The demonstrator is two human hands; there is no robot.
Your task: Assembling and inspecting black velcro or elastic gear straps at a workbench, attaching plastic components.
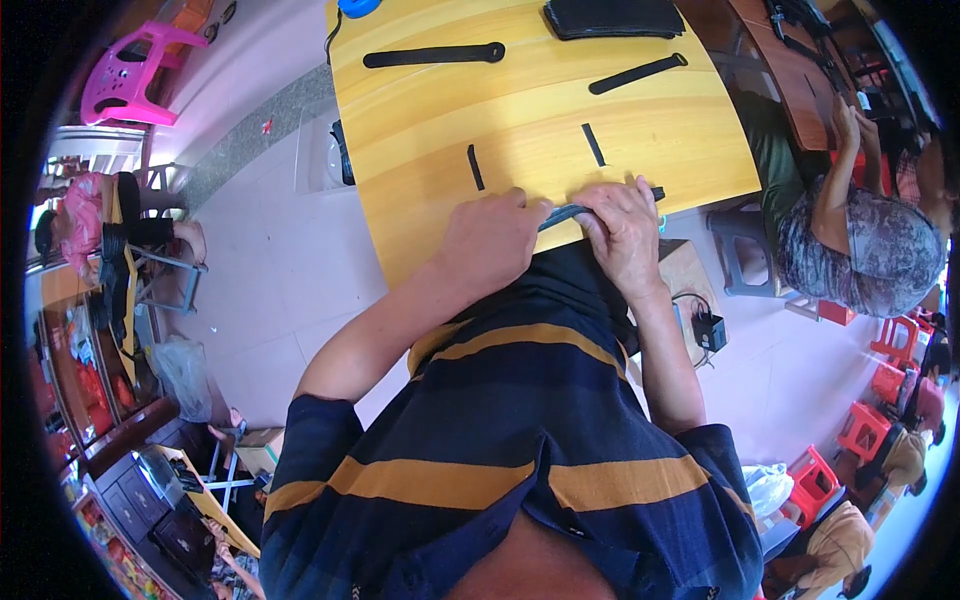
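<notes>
Over the near edge of a yellow wooden table [540, 90], a narrow dark strap [562, 214] runs between my two hands. My left hand [490, 238] is closed on one end of it. The fingers of my right hand [620, 228] are curled around the other part, and a dark end sticks out past them. Just beyond my hands lie two short black strips [475, 167], one before each hand. Farther off are two longer black straps with looped ends, the left strap [432, 55] and the right strap [637, 74].
A stack of black material [612, 18] and a blue round object [358, 7] sit at the table's far side. A person in a patterned top [860, 240] works at a brown table on the right. Beside my right arm is a black box with cables [709, 330].
</notes>
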